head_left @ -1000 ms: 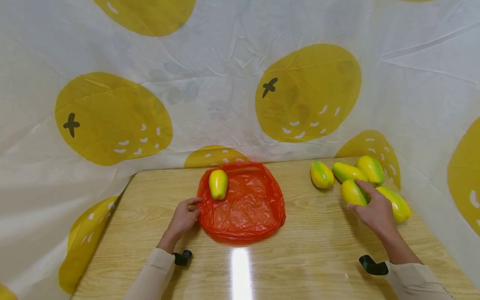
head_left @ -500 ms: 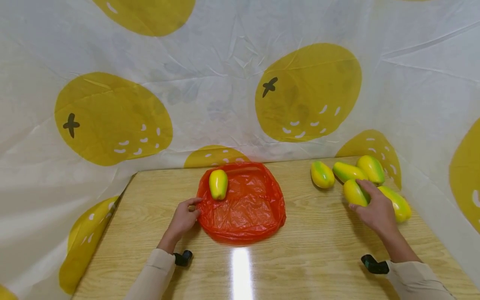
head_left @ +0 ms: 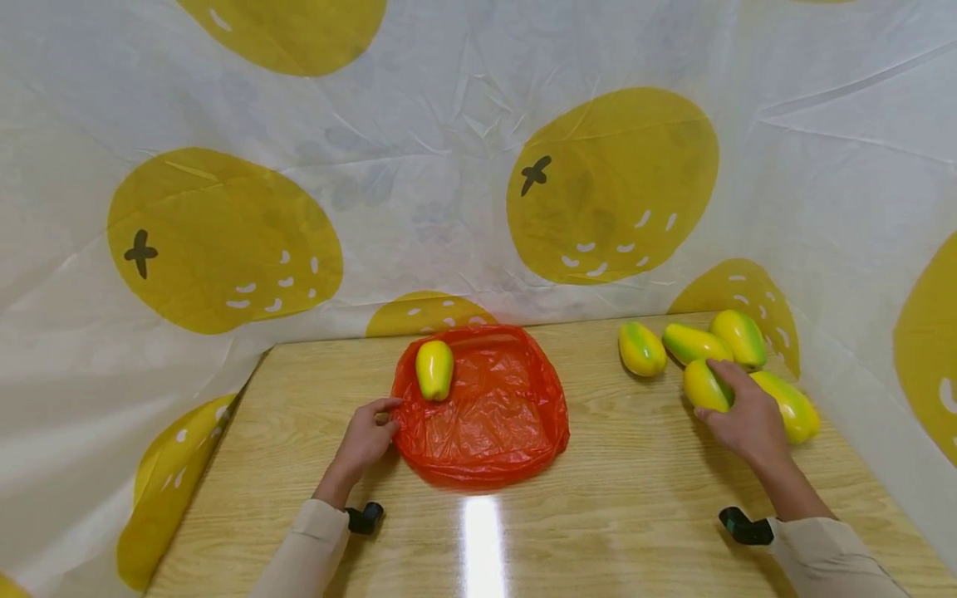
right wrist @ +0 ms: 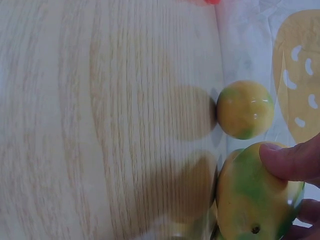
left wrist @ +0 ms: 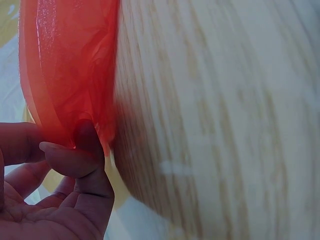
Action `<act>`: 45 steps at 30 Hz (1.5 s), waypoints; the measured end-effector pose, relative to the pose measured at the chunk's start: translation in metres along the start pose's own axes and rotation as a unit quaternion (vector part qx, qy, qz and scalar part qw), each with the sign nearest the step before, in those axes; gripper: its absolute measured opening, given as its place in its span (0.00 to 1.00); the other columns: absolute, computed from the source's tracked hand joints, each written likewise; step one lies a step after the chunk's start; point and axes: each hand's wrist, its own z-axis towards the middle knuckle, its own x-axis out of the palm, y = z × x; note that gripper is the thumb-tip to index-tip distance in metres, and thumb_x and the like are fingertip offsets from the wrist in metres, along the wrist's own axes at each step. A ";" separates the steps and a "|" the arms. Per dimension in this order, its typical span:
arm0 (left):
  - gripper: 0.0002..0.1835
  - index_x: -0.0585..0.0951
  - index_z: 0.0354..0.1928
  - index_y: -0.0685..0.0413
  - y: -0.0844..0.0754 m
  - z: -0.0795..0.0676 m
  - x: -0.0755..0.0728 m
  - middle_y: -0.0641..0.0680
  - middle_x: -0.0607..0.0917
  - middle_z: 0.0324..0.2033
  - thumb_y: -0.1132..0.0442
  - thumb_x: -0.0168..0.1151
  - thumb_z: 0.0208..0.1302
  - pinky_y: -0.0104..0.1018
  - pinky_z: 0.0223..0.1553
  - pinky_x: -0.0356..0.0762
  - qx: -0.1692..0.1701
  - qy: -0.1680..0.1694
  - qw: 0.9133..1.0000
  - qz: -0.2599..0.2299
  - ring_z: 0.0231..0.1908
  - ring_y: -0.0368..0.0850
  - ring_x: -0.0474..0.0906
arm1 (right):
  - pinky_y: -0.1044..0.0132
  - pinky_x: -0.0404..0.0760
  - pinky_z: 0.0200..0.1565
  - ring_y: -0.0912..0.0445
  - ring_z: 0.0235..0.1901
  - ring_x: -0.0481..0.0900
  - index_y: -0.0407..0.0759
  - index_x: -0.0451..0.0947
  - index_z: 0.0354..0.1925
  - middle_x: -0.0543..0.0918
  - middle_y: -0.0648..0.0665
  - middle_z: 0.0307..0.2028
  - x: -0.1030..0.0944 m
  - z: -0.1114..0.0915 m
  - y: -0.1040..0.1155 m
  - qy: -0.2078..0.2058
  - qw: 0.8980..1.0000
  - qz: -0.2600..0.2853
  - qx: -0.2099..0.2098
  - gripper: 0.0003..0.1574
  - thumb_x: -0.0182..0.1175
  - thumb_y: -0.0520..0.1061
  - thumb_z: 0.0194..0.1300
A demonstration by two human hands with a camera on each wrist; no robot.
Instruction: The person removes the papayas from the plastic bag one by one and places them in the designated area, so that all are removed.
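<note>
My left hand [head_left: 368, 432] pinches the left rim of a red plastic bag [head_left: 486, 423], which lies spread open on the table. In the left wrist view, the thumb and a finger [left wrist: 90, 140] hold the thin film between them. One yellow papaya [head_left: 434, 370] rests in the bag's far left part. Over at the right, my right hand [head_left: 750, 419] grips a yellow-green papaya [head_left: 703, 386], thumb on its near side and fingers over the top. The right wrist view has the thumb [right wrist: 287, 161] pressed on this papaya's skin; the other fingers are partly hidden behind it.
Around the right hand lie more papayas: one [head_left: 641, 349] to the left, one [head_left: 695, 342] behind, one [head_left: 740, 339] at the back and one [head_left: 791, 409] partly under the hand. A fruit-printed white sheet [head_left: 426, 208] walls the wooden table [head_left: 606, 498] at back and sides.
The right hand and its papaya have shifted very slightly to the right. My left hand and the bag stay in place.
</note>
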 end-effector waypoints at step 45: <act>0.23 0.77 0.66 0.65 0.003 0.002 0.001 0.66 0.79 0.59 0.74 0.53 0.71 0.32 0.36 0.76 0.017 0.006 1.000 -0.008 0.40 0.47 0.78 | 0.23 0.62 0.62 0.19 0.67 0.61 0.28 0.61 0.74 0.62 0.18 0.72 0.009 0.000 -0.013 0.012 0.999 -0.051 0.000 0.50 0.66 0.39 0.58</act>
